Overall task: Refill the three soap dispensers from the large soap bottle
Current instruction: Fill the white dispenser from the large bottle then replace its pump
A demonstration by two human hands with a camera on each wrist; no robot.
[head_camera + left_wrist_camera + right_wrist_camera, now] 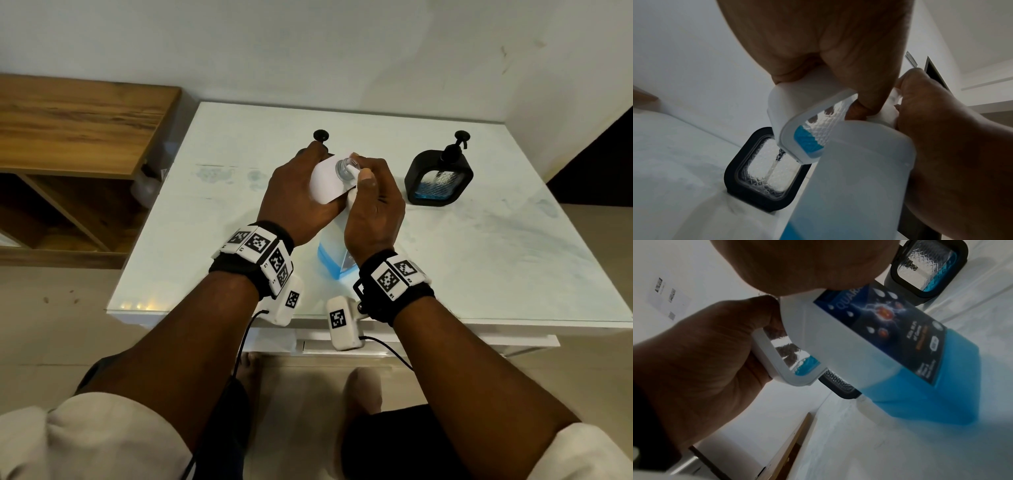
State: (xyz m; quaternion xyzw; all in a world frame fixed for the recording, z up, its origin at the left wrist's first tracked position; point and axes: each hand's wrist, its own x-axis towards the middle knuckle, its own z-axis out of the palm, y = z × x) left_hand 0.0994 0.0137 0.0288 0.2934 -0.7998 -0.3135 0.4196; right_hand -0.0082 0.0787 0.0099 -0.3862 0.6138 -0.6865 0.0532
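Note:
My left hand (298, 192) grips a white-framed dispenser (325, 181), tilted, its clear neck (346, 168) open and without a pump. A little blue soap lies at its low corner (807, 142). My right hand (373, 209) grips the top of the large soap bottle (334, 260) and leans it so that its mouth meets the dispenser's neck; the bottle's lower part (920, 386) holds blue soap. One black dispenser (438, 178) with a pump stands at the right. Another black dispenser (764, 170) stands behind my left hand, only its pump head (320, 135) showing from above.
All this is on a white table (479, 257) against a pale wall. A wooden shelf unit (75, 123) stands to the left of the table. Cables hang from both wrist cameras below the table's front edge.

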